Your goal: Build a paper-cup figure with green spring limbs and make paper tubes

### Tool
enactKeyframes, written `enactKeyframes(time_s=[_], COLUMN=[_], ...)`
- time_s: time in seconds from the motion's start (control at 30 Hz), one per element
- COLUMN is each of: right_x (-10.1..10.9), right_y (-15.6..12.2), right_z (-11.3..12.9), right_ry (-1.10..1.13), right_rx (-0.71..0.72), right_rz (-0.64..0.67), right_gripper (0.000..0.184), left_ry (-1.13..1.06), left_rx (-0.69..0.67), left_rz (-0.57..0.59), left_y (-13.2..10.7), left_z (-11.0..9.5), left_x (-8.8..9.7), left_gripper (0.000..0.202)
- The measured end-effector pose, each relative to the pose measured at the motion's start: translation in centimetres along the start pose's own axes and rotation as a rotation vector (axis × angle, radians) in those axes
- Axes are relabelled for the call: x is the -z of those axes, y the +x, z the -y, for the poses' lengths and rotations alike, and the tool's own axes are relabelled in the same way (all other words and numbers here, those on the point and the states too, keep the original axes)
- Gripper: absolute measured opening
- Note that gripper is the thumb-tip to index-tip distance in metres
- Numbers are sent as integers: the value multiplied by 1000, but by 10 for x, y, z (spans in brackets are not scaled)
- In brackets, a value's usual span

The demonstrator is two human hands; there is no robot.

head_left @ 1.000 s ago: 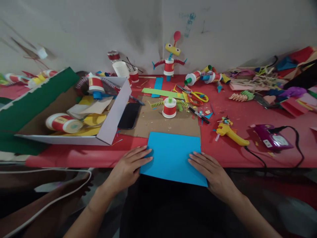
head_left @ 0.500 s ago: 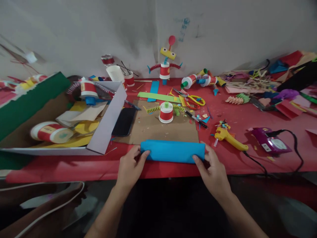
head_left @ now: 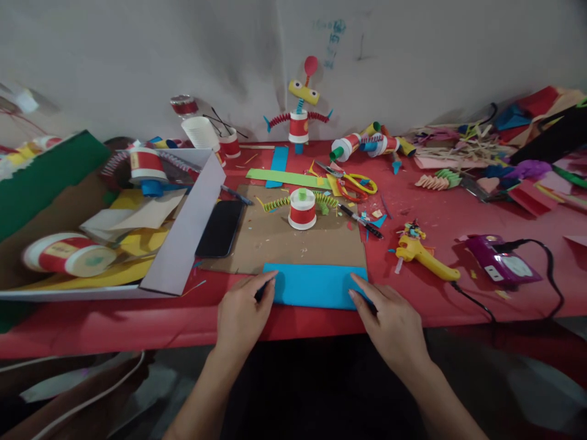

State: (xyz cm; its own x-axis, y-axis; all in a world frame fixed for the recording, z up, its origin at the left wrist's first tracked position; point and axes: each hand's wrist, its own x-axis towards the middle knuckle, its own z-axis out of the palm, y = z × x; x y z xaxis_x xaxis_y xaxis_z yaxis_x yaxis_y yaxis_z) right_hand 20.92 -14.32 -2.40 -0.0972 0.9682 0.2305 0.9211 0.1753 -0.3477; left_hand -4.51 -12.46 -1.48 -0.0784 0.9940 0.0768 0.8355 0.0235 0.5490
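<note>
In the head view, an oblong piece of bright blue paper point(head_left: 316, 286) is lying at the lower centre of the frame, by the near edge of a flat brown cardboard sheet point(head_left: 275, 244). At its left end, the thumb and forefinger of the bare left hand point(head_left: 243, 315) are being rested on the paper; at its right end, the same is being done by the bare right hand point(head_left: 397, 318). Whether the paper is being pinched or merely pressed cannot be told, the remaining fingers being largely hidden. At the centre, an upturned red-and-white paper cup with springy yellow-green paper arms point(head_left: 301, 217) is being supported by the cardboard. A flat black phone point(head_left: 220, 229) is lying left of centre, while a yellow plastic glue gun point(head_left: 426, 256) is being borne by the red-covered table point(head_left: 458, 214) at right.
</note>
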Motion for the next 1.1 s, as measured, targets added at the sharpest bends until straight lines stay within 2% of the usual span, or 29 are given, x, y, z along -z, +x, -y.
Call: enactKeyframes(time_s=[0.23, 0.4, 0.7, 0.87, 1.0, 1.1], right_x=[1, 2, 8, 9, 0, -4], right_y=[0, 3, 3, 4, 6, 8], right_z=[2, 4, 8, 8, 2, 1], right_ry=[-106, -173, -333, -404, -296, -304], right_rx=[6, -10, 51, 138, 287, 322], right_rz=[11, 50, 78, 2, -6, 12], right_gripper=[40, 39, 41, 36, 38, 36], left_ry=[29, 89, 170, 269, 355, 409], left_rx=[-40, -15, -27, -48, -202, -378], left_rz=[-44, -47, -45, -41, -116, -101], left_y=[2, 3, 2, 1, 3, 7], left_z=[0, -2, -6, -5, -3, -1], left_x=[-5, -5, -3, -2, 0, 2], left_gripper=[27, 26, 27, 27, 25, 27])
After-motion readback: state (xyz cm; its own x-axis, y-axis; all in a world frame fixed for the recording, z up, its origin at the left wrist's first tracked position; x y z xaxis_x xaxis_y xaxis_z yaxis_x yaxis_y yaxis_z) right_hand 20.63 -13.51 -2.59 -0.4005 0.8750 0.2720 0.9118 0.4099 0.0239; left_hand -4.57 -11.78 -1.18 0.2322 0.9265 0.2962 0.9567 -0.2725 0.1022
